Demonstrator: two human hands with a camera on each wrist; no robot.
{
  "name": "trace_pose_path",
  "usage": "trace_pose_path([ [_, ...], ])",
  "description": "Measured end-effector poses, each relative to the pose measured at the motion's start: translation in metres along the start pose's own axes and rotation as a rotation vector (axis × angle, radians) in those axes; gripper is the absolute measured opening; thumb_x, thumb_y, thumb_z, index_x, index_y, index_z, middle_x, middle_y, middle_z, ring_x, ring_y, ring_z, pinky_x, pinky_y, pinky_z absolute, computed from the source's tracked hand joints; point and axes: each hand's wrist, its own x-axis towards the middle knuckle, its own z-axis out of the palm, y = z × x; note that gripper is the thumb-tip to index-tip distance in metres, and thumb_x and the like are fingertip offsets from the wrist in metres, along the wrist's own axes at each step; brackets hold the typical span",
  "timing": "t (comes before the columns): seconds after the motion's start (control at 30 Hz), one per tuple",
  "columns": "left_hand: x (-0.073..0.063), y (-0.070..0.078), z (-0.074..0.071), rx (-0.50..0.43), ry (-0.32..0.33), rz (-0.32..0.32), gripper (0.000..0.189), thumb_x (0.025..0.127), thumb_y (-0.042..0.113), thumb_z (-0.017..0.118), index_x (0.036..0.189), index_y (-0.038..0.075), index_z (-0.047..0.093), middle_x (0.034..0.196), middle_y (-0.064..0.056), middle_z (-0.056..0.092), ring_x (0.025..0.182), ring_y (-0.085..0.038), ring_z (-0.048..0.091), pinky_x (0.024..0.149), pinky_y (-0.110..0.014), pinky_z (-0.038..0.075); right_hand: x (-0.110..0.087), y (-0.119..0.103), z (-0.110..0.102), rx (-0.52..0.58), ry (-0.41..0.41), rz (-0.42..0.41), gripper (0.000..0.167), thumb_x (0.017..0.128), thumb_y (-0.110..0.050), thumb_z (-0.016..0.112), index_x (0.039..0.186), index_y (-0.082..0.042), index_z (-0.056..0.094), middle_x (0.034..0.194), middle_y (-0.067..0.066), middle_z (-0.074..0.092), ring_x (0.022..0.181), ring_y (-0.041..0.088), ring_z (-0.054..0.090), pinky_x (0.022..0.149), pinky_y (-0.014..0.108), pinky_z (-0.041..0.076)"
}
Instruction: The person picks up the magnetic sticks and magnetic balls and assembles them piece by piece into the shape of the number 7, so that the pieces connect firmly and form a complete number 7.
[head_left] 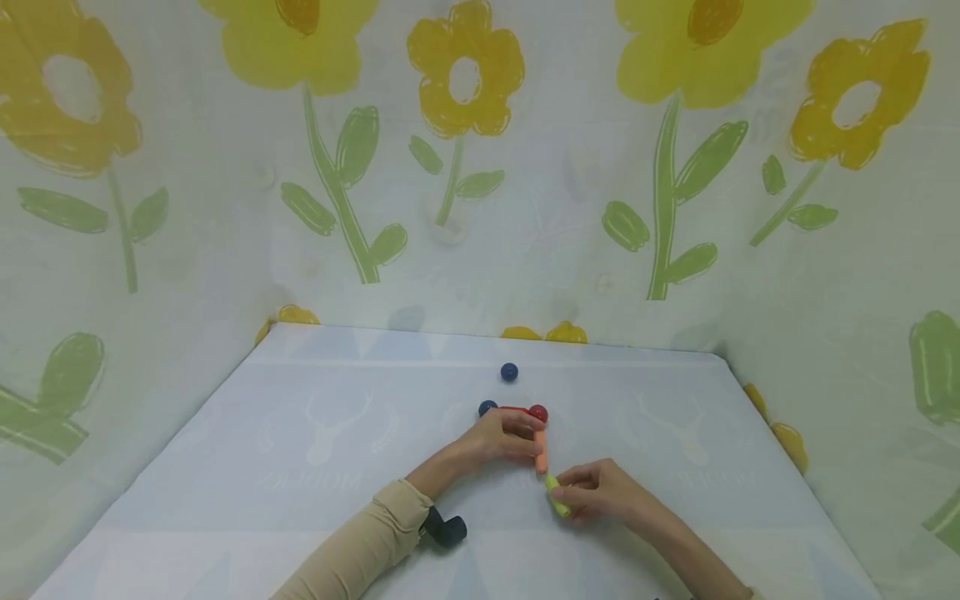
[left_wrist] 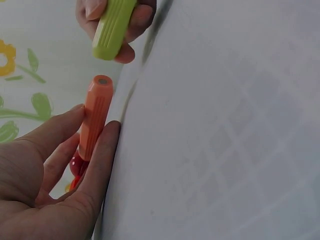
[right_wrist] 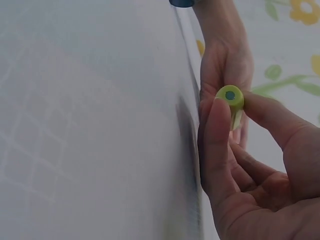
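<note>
My left hand [head_left: 495, 437] pinches an orange magnetic stick [head_left: 541, 454] between thumb and fingers. The stick's far end meets a red ball [head_left: 538, 412]. From that ball a red stick [head_left: 514, 408] runs left to a dark blue ball [head_left: 487, 407], partly hidden by the hand. My right hand [head_left: 602, 490] pinches a yellow-green magnetic stick [head_left: 557, 497], tilted, with a grey disc in its end in the right wrist view. In the left wrist view a small gap separates the yellow-green stick [left_wrist: 114, 32] from the orange stick's [left_wrist: 96, 117] free end.
A second dark blue ball [head_left: 509, 372] lies farther back on the pale patterned tabletop [head_left: 322, 383]. Below the left sleeve [head_left: 360, 542] is a black wrist-worn device [head_left: 447, 532]. Flower-print cloth walls [head_left: 540, 250] enclose the table at the back and both sides.
</note>
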Motion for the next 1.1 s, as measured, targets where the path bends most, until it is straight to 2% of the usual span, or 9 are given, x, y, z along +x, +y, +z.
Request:
trace_pose_path([
  [0.27,0.001,0.002,-0.001,-0.003,-0.009,0.004,0.032,0.083,0.015,0.078,0.114,0.014,0.072,0.11,-0.007,0.071,0.097,-0.013,0.063,0.083,-0.023,0.053,0.003,0.0,0.004,0.049,-0.038,0.032,0.057,0.085,-0.041,0.074,0.12,0.003,0.066,0.096,0.009,0.076,0.076,0.018,0.073,0.076,0.032,0.059],
  [1.1,0.0,0.003,-0.003,-0.045,-0.03,-0.002,0.032,0.083,0.012,0.078,0.114,0.011,0.071,0.11,-0.009,0.071,0.093,-0.011,0.064,0.082,-0.025,0.057,0.012,-0.004,0.013,0.109,-0.017,0.061,0.057,0.085,-0.036,0.076,0.122,0.005,0.064,0.095,0.011,0.076,0.08,0.022,0.075,0.073,0.03,0.059],
])
